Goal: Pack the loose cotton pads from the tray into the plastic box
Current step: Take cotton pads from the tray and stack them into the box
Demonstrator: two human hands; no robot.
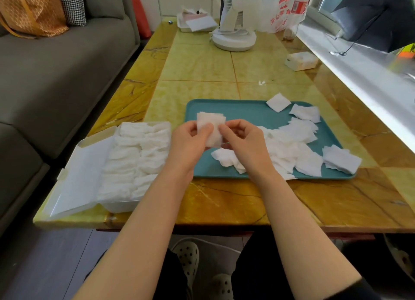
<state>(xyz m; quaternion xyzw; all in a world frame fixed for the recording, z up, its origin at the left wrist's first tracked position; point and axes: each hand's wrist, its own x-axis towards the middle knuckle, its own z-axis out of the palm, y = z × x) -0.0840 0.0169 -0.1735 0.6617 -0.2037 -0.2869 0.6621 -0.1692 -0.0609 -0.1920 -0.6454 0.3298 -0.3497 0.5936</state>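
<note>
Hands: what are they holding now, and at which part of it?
A small stack of pads, above the tray. The left hand pinches its left side; the right hand pinches its right edge.

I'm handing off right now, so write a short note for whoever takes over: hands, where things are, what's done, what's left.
Hands: the left hand and the right hand both pinch a small stack of cotton pads, held over the left end of the teal tray.
Done: the plastic box sits left of the tray with its lid open and holds rows of packed pads.
Left: put the held stack in the box, then the loose pads heaped on the tray's right half, some overhanging its rim.
</note>
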